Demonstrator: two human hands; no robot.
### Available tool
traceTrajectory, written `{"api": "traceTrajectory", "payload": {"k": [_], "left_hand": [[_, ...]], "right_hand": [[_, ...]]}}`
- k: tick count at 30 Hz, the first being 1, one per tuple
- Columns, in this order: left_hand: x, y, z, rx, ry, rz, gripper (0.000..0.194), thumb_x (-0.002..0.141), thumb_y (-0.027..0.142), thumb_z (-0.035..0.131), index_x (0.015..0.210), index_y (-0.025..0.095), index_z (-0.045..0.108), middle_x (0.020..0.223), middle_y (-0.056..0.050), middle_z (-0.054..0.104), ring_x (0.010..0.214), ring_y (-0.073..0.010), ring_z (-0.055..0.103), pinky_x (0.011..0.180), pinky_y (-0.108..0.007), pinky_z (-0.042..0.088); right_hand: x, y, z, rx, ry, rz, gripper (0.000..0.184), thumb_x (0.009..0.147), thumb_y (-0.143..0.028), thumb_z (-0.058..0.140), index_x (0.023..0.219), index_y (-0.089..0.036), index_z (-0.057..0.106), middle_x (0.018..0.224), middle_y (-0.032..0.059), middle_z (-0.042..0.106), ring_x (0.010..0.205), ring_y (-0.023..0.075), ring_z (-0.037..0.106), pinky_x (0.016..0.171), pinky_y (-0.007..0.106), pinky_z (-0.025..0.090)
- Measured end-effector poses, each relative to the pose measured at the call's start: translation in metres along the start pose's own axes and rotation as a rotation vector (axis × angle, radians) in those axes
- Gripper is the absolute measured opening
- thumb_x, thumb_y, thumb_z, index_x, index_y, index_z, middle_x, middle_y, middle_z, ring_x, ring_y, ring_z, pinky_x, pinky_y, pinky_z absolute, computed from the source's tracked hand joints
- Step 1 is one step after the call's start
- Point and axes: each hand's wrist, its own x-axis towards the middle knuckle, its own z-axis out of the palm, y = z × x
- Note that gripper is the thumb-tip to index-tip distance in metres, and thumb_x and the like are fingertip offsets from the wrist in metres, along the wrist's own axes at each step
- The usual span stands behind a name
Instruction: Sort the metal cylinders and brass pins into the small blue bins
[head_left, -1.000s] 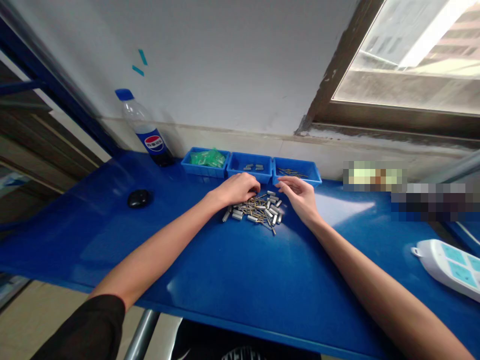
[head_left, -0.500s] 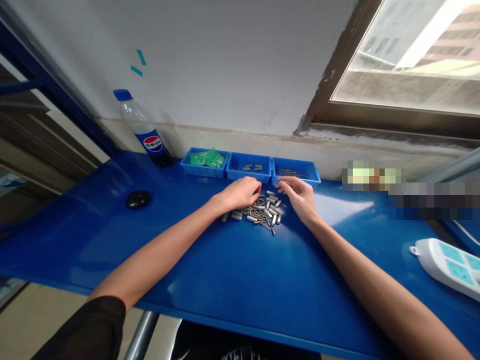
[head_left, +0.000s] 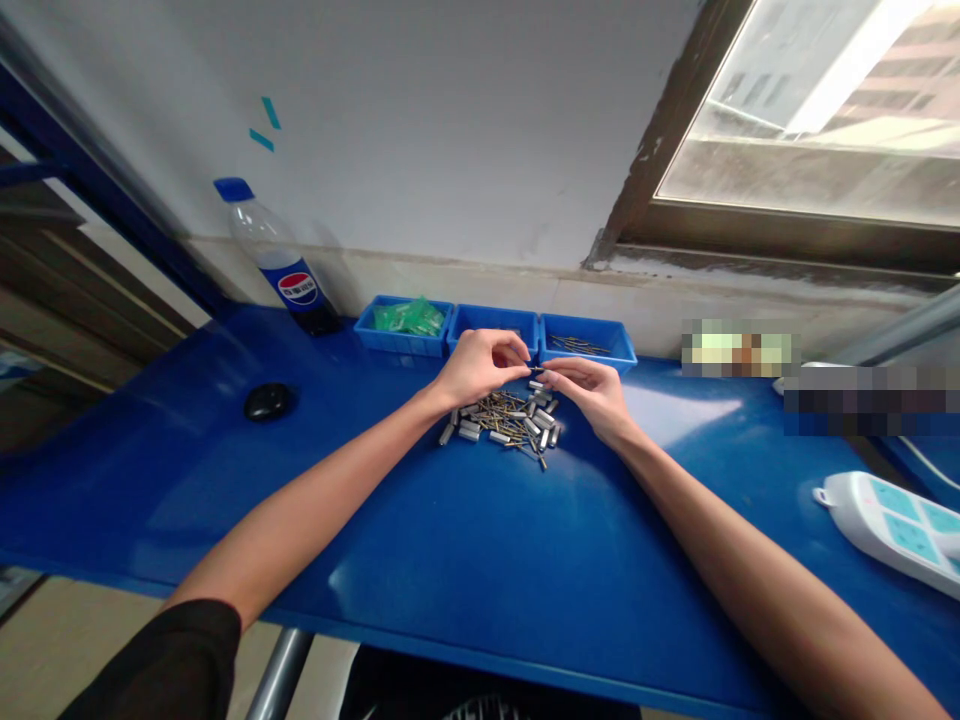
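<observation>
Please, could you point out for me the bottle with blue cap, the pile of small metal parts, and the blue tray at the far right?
Bottle (head_left: 298,288): head view, on its label.
Pile of small metal parts (head_left: 500,412): head view, its middle.
Blue tray (head_left: 600,329): head view, inner back wall.

On the table, three bins are standing along the wall behind the metal pieces; a bottle is standing left, a power strip is lying right.

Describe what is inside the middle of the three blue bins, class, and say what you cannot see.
Inside the middle bin, bare blue wall shows, and a glimpse of what look like grey metal pieces. The left hand covers the rest.
</observation>
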Motion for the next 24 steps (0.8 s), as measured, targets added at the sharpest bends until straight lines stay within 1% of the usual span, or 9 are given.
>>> {"api": "traceTrajectory", "payload": {"k": [3, 8, 11, 13, 15, 16, 19, 21, 24], "left_hand": [[-0.002, -0.002, 0.004, -0.004, -0.017, 0.003, 0.012, 0.079, 0.018, 0.081, 0.089, 0.014, 0.075, 0.081, -0.005, 0.080, 0.074, -0.0164, 0.077, 0.072, -0.025, 0.060], [-0.003, 0.000, 0.006, 0.055, -0.063, 0.026, 0.011, 0.084, 0.020, 0.077, 0.093, 0.014, 0.076, 0.085, -0.006, 0.081, 0.079, -0.0176, 0.077, 0.078, -0.028, 0.061], [0.000, 0.002, -0.009, 0.320, -0.138, 0.037, 0.014, 0.091, 0.022, 0.071, 0.099, 0.015, 0.079, 0.096, -0.009, 0.082, 0.087, -0.0198, 0.077, 0.084, -0.031, 0.059], [0.002, 0.003, -0.026, 0.555, -0.181, -0.001, 0.018, 0.093, 0.018, 0.066, 0.103, 0.016, 0.081, 0.101, -0.011, 0.082, 0.091, -0.0224, 0.077, 0.085, -0.033, 0.058], [0.002, 0.001, -0.041, 0.723, -0.267, -0.034, 0.024, 0.091, 0.013, 0.064, 0.106, 0.018, 0.082, 0.105, -0.011, 0.081, 0.097, -0.0244, 0.077, 0.088, -0.033, 0.057], [0.002, 0.000, -0.047, 0.778, -0.317, -0.049, 0.027, 0.090, 0.011, 0.064, 0.108, 0.018, 0.082, 0.107, -0.012, 0.081, 0.100, -0.0251, 0.076, 0.088, -0.033, 0.057], [0.000, -0.006, -0.052, 0.874, -0.399, -0.096, 0.037, 0.083, 0.005, 0.064, 0.113, 0.018, 0.082, 0.111, -0.013, 0.080, 0.100, -0.0274, 0.076, 0.088, -0.034, 0.057], [-0.001, -0.010, -0.048, 0.875, -0.407, -0.092, 0.041, 0.081, 0.003, 0.064, 0.114, 0.019, 0.082, 0.112, -0.014, 0.080, 0.099, -0.0275, 0.076, 0.088, -0.035, 0.058], [-0.002, -0.013, -0.039, 0.811, -0.386, -0.070, 0.040, 0.079, 0.001, 0.063, 0.109, 0.018, 0.083, 0.109, -0.015, 0.080, 0.097, -0.0267, 0.077, 0.090, -0.035, 0.058]], "right_hand": [[0.001, 0.002, -0.001, 0.017, -0.004, 0.016, 0.033, 0.073, -0.049, 0.090, 0.092, -0.023, 0.082, 0.085, 0.0050, 0.082, 0.078, 0.0226, 0.078, 0.080, 0.038, 0.063], [0.001, 0.005, -0.002, 0.016, -0.009, 0.020, 0.032, 0.071, -0.047, 0.091, 0.091, -0.023, 0.083, 0.086, 0.0053, 0.083, 0.079, 0.0241, 0.079, 0.081, 0.040, 0.065], [0.001, 0.005, -0.001, 0.024, 0.151, -0.054, 0.033, 0.074, -0.046, 0.090, 0.096, -0.023, 0.082, 0.091, 0.0064, 0.083, 0.084, 0.0255, 0.079, 0.087, 0.044, 0.065], [0.000, 0.005, 0.000, 0.049, 0.241, -0.102, 0.040, 0.076, -0.044, 0.089, 0.108, -0.023, 0.080, 0.106, 0.0085, 0.083, 0.099, 0.0278, 0.079, 0.098, 0.047, 0.062], [-0.001, 0.004, 0.001, 0.059, 0.252, -0.119, 0.050, 0.078, -0.043, 0.087, 0.121, -0.024, 0.075, 0.121, 0.0105, 0.079, 0.113, 0.0293, 0.076, 0.105, 0.050, 0.059], [-0.001, 0.004, 0.001, 0.054, 0.242, -0.121, 0.052, 0.078, -0.043, 0.087, 0.125, -0.024, 0.073, 0.126, 0.0113, 0.078, 0.115, 0.0295, 0.075, 0.106, 0.051, 0.059], [-0.002, 0.004, 0.001, 0.024, 0.227, -0.129, 0.049, 0.082, -0.043, 0.083, 0.126, -0.025, 0.071, 0.129, 0.0120, 0.076, 0.105, 0.0278, 0.078, 0.101, 0.051, 0.061], [-0.002, 0.005, 0.000, -0.006, 0.217, -0.133, 0.046, 0.085, -0.044, 0.079, 0.125, -0.025, 0.070, 0.128, 0.0122, 0.076, 0.096, 0.0260, 0.079, 0.094, 0.049, 0.063], [-0.002, 0.005, 0.000, -0.044, 0.194, -0.130, 0.046, 0.087, -0.047, 0.075, 0.126, -0.024, 0.068, 0.127, 0.0129, 0.076, 0.089, 0.0243, 0.078, 0.084, 0.044, 0.064]]}}
